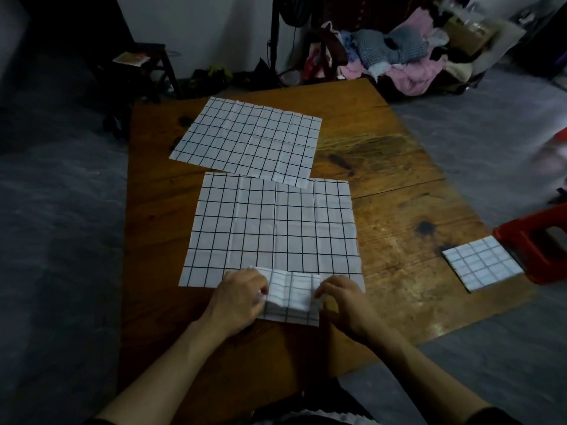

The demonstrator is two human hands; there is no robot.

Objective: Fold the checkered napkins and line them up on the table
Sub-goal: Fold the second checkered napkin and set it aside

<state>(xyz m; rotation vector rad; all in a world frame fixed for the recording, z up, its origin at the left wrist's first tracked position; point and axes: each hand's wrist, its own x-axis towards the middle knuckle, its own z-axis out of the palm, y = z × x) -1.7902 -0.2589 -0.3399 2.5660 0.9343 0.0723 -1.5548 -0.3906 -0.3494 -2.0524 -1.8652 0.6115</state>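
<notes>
I see both hands at the near edge of the desk point(399, 216), working one small folded napkin point(291, 297). My left hand point(241, 297) has its grip pinching the napkin's left side; my right hand point(345, 302) has its grip pinching the right side. The bundle overlaps the near edge of a flat napkin point(273, 228). A second flat napkin point(248, 138) lies beyond it, overlapping its far edge. A finished square point(481, 263) sits at the desk's right edge, beside a red stool point(534, 243).
</notes>
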